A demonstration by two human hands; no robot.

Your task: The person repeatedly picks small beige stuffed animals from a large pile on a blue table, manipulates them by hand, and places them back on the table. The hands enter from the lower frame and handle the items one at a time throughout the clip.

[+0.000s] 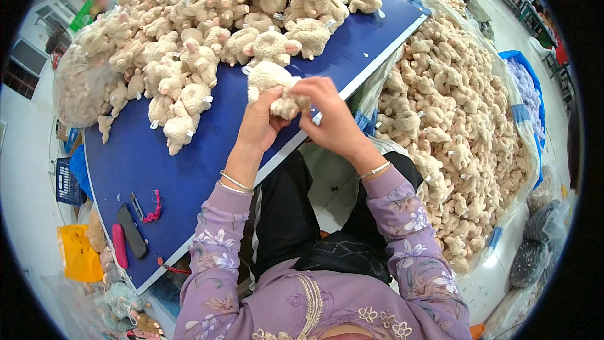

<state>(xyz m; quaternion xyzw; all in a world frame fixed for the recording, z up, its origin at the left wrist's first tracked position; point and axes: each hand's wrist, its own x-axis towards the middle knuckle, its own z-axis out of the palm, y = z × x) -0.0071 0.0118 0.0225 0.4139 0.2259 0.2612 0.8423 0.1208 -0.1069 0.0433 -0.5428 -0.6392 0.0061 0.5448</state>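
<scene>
Looking fleecy, the handheld plush piece (270, 79) (cream-coloured) appears rounded.

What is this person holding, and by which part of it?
A cream plush toy: the left hand grips its lower near side. The right hand touches its right edge; whether it pinches is unclear.

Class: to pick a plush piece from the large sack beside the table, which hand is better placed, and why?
Probably the right hand: it is nearer the sack, which lies on that side. The left hand is farther away and seems to support the cream plush piece, which the right also touches.
</scene>
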